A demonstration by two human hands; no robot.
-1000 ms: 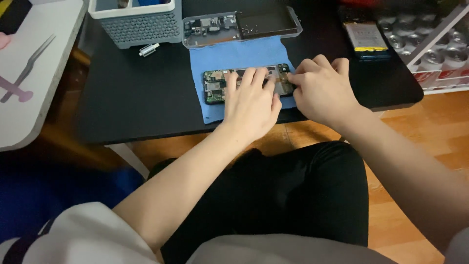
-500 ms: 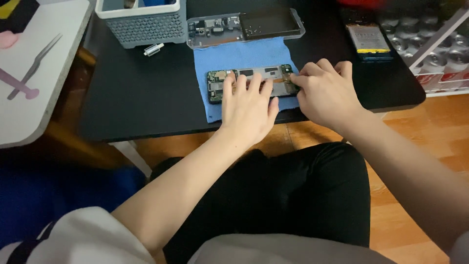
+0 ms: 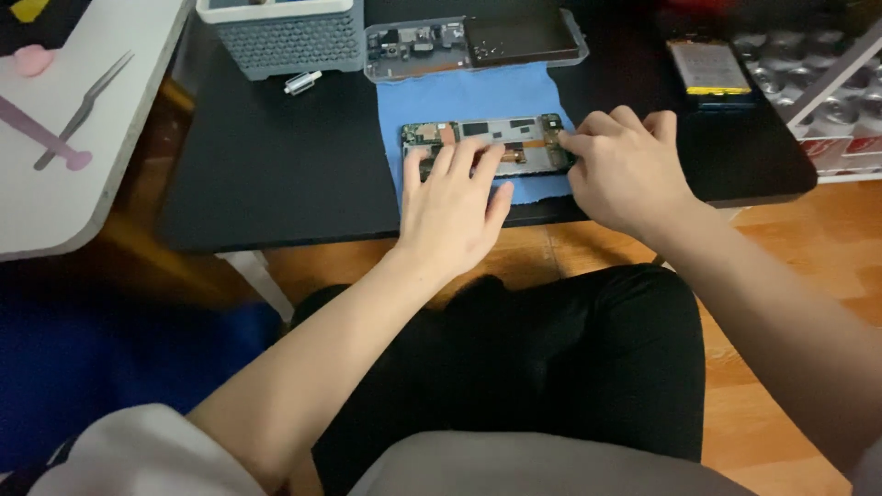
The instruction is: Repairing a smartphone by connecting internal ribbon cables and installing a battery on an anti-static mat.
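Note:
An opened phone body [image 3: 487,138] with its circuit boards showing lies on a blue mat [image 3: 478,96] on the black table [image 3: 266,174]. My left hand [image 3: 455,207] rests flat on the phone's near edge, fingers spread and pressing it down. My right hand [image 3: 625,165] has its fingers pinched together at the phone's right end; whether a small part sits between the fingertips is too small to tell.
Behind the mat lie a removed phone frame and dark screen panel [image 3: 473,41]. A grey mesh basket [image 3: 280,37] stands at back left, a small metal piece [image 3: 301,83] beside it. A battery [image 3: 709,69] lies right. Tweezers [image 3: 83,110] lie on a white table.
The view has shifted slightly, so the table sits a little differently in frame. Both hands stay on the phone; the right fingertips remain at its right end.

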